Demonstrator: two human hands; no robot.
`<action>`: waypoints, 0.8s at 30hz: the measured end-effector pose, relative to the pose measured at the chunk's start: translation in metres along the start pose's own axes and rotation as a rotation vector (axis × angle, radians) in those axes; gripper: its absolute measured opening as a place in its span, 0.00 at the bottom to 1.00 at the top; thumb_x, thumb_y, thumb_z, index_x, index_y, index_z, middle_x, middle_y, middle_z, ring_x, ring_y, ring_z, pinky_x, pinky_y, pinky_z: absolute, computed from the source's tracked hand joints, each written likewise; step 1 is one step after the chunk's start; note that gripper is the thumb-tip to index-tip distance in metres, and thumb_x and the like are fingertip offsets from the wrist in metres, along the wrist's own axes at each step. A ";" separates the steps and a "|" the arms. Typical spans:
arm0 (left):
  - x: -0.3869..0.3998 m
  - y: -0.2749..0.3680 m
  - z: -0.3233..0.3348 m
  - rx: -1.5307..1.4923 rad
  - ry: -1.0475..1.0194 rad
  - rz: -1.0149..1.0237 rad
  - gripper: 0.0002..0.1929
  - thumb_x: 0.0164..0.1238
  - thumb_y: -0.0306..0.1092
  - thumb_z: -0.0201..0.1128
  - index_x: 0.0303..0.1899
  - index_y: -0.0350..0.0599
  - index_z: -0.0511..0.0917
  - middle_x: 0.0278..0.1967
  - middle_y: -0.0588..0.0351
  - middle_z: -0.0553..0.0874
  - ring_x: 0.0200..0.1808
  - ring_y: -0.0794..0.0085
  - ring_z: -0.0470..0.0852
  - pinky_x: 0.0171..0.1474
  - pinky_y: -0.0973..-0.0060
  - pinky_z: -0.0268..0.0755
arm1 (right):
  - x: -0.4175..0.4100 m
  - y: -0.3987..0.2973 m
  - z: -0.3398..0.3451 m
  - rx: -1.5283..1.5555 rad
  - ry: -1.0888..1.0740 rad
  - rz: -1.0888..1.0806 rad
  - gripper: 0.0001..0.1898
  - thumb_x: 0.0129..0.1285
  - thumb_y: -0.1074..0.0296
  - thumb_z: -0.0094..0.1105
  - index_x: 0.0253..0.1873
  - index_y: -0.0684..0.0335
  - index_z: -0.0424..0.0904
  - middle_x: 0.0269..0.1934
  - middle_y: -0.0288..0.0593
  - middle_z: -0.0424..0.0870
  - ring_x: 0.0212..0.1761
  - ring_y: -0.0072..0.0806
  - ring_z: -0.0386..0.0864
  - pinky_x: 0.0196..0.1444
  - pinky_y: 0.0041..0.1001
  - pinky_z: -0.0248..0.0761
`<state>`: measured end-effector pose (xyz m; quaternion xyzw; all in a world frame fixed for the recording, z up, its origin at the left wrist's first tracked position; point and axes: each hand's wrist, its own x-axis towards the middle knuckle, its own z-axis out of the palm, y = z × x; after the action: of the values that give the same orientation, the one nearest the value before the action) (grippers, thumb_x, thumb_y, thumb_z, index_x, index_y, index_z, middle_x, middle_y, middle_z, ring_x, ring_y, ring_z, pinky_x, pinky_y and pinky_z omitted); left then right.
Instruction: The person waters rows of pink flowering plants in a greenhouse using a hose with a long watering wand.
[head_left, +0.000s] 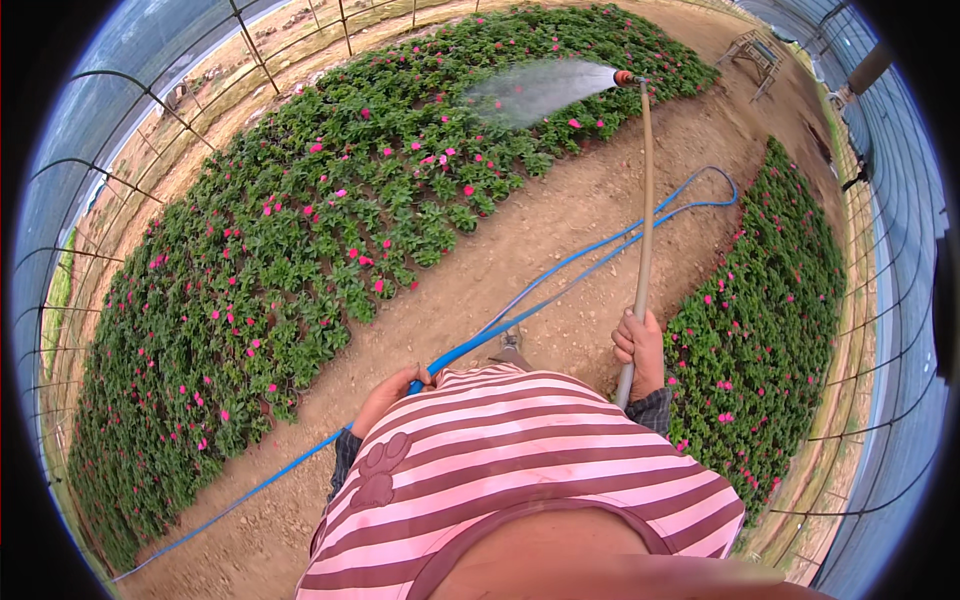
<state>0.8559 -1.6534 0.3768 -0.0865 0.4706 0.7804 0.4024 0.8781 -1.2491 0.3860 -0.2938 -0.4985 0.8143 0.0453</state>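
Observation:
My right hand (639, 346) is wrapped around a long tan watering pole (646, 195), which rises away from me. At the pole's far end an orange spray nozzle (624, 78) throws a fan of water (540, 90) leftward over potted plants with pink flowers (420, 150). My left hand (394, 394) grips a blue hose (469, 345) at the left side of my waist. From there the hose runs out over the soil, passes behind the pole and loops back; another stretch trails to the lower left. My left fingers are partly hidden by the striped shirt.
A bare soil path (480, 277) runs between the large left flower bed and a second bed (757, 322) on the right. A wooden stand (754, 60) is at the far upper right. Thin metal frame bars (255, 45) and blue sheeting (900, 225) enclose the sides.

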 end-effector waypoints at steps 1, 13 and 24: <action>0.001 0.000 -0.001 -0.074 0.013 -0.046 0.10 0.78 0.35 0.49 0.41 0.43 0.76 0.35 0.58 0.83 0.36 0.76 0.80 0.43 0.81 0.74 | -0.002 -0.002 -0.002 0.000 0.002 -0.002 0.04 0.73 0.71 0.50 0.43 0.58 0.64 0.21 0.27 0.59 0.15 0.10 0.55 0.11 0.14 0.45; 0.003 -0.004 -0.001 -0.114 0.017 -0.098 0.11 0.78 0.38 0.49 0.39 0.43 0.76 0.36 0.58 0.83 0.37 0.77 0.81 0.44 0.81 0.75 | -0.013 -0.004 -0.011 0.015 0.030 -0.059 0.04 0.73 0.71 0.51 0.45 0.58 0.65 0.21 0.27 0.59 0.15 0.11 0.55 0.11 0.14 0.46; 0.012 -0.017 0.013 -0.046 0.015 -0.085 0.12 0.78 0.39 0.48 0.41 0.43 0.76 0.35 0.56 0.84 0.36 0.76 0.82 0.43 0.80 0.76 | -0.006 -0.006 -0.016 0.030 -0.041 -0.005 0.04 0.73 0.73 0.50 0.42 0.59 0.65 0.21 0.26 0.59 0.15 0.10 0.55 0.11 0.13 0.44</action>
<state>0.8633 -1.6321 0.3665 -0.1212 0.4515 0.7726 0.4296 0.8902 -1.2362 0.3889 -0.2752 -0.4879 0.8274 0.0413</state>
